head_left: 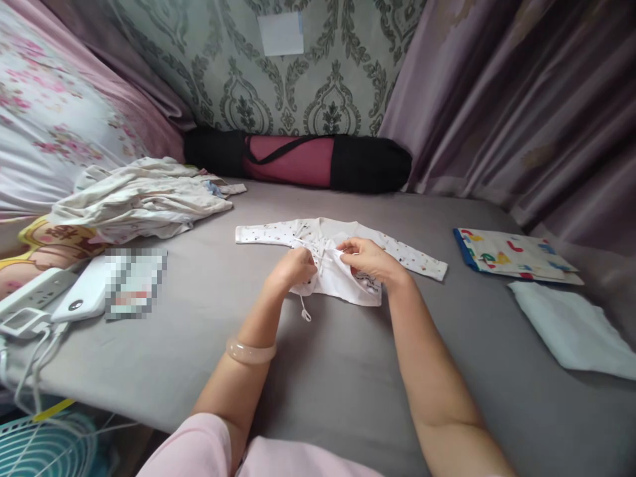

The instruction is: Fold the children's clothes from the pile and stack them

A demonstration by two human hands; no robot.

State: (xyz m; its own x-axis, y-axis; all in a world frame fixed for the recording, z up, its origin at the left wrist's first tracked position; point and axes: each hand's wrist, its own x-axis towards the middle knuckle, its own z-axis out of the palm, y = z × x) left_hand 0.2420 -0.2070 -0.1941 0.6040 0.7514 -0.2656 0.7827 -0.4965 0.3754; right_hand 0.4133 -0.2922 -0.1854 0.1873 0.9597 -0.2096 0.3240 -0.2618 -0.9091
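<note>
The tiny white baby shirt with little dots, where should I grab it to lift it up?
Take the small white dotted baby shirt at both shoulders, where the long sleeves join the body, coming from above on the near side. It lies flat on the grey bed sheet with sleeves spread sideways, so it would probably hang straight. The left hand and right hand already pinch its middle front.

shirt (342,265) mid-bed (318,371); clothes pile (139,199) left (cloths (517,255) right)

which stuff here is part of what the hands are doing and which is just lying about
In hand:
left hand
right hand
white baby shirt
shirt tie string

Lying about:
heap of pale clothes
folded patterned cloth
folded white cloth
rolled mat in bag
power strip
</note>
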